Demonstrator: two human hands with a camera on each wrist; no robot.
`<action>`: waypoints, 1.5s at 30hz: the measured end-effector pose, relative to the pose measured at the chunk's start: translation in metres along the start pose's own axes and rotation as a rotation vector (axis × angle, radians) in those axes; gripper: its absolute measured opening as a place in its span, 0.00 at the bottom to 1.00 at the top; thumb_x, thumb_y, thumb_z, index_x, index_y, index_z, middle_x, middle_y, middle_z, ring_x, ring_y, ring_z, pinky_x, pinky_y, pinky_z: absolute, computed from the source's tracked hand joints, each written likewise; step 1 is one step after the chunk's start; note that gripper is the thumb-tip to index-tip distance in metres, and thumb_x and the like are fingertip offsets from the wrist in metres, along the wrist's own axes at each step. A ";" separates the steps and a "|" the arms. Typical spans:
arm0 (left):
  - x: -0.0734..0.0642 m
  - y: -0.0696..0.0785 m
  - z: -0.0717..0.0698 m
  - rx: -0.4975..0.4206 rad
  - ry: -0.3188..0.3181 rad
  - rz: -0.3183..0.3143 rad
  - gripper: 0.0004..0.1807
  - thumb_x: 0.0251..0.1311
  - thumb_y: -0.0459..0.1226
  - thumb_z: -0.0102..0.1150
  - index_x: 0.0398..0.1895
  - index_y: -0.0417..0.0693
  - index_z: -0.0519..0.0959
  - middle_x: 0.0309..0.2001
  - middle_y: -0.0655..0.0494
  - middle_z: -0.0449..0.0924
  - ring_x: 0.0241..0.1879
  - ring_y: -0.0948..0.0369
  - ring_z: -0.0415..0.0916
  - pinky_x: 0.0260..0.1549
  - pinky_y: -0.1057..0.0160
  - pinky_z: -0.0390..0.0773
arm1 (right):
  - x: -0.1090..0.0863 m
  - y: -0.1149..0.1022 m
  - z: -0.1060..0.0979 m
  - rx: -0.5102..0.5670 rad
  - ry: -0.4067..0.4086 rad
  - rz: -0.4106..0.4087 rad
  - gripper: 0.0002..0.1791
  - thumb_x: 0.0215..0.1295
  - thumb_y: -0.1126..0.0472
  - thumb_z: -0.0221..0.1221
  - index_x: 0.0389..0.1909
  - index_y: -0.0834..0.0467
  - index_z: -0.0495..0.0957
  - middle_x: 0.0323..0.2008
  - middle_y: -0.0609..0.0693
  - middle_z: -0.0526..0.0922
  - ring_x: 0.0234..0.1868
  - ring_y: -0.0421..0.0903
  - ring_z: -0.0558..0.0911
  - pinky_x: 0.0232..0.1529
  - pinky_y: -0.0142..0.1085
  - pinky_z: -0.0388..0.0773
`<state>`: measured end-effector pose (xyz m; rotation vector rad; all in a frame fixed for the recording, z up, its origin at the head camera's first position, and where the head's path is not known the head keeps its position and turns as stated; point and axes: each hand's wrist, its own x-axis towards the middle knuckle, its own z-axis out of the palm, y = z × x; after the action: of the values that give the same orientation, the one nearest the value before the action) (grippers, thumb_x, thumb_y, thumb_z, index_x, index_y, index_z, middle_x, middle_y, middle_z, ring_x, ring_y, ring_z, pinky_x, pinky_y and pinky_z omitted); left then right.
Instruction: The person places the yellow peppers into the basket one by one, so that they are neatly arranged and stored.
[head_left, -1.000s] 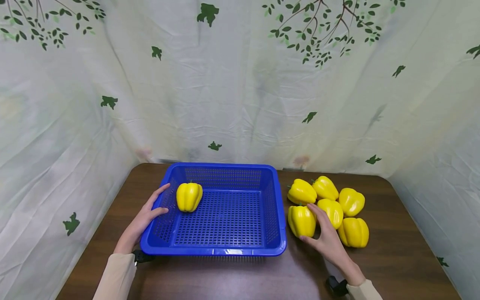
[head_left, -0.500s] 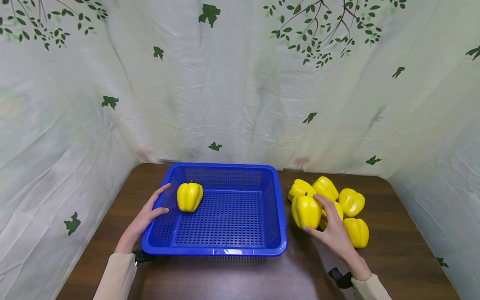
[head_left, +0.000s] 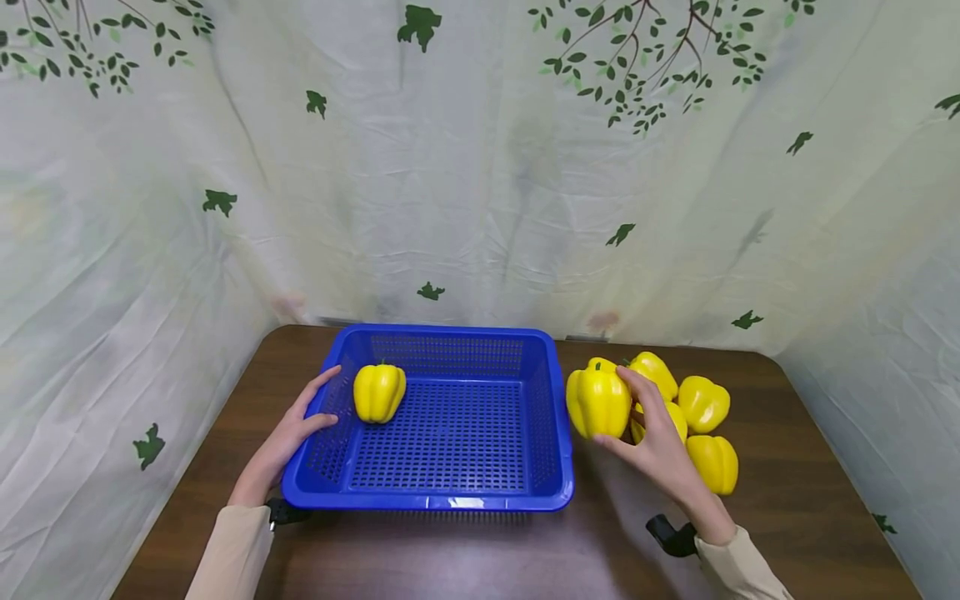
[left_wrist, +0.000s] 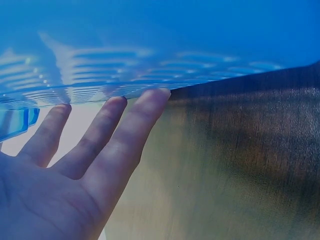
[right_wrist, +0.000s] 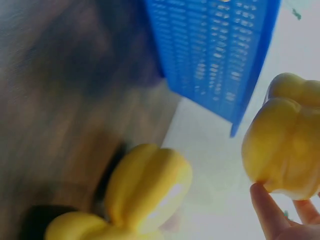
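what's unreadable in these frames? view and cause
Head: most of the rear pepper nearest the basket, behind the held pepper.
Head: part of the middle pepper, behind the right hand.
Left wrist: part of the left hand, cut by left and bottom edges.
Right wrist: part of the held pepper, cut by right edge.

And there's no readable text anywhere, folks: no lettering on the blue basket at centre, none on the yellow peppers at right, none on the curtain up top!
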<state>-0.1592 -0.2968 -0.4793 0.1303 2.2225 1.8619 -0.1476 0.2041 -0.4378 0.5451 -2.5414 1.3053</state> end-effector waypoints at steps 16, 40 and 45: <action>-0.001 0.000 -0.001 0.015 0.011 -0.007 0.36 0.69 0.34 0.45 0.76 0.64 0.45 0.73 0.39 0.36 0.61 0.33 0.55 0.49 0.42 0.72 | 0.035 -0.039 0.026 0.127 -0.074 -0.027 0.49 0.52 0.60 0.71 0.72 0.53 0.54 0.68 0.53 0.58 0.61 0.52 0.67 0.54 0.50 0.72; -0.001 0.000 0.000 0.023 0.014 -0.002 0.37 0.68 0.34 0.46 0.76 0.63 0.45 0.74 0.40 0.35 0.61 0.32 0.55 0.50 0.37 0.70 | 0.074 -0.074 0.081 0.191 -0.136 -0.103 0.48 0.50 0.59 0.72 0.70 0.57 0.57 0.64 0.55 0.62 0.59 0.49 0.67 0.54 0.49 0.73; 0.000 0.000 0.000 0.020 0.013 -0.006 0.37 0.68 0.34 0.46 0.76 0.63 0.45 0.74 0.40 0.36 0.61 0.32 0.55 0.49 0.37 0.71 | 0.080 -0.078 0.090 0.184 -0.149 -0.110 0.48 0.51 0.58 0.72 0.70 0.58 0.57 0.63 0.55 0.63 0.58 0.49 0.68 0.52 0.47 0.74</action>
<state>-0.1592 -0.2972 -0.4792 0.1146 2.2483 1.8431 -0.1895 0.0711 -0.4033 0.8359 -2.4784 1.5195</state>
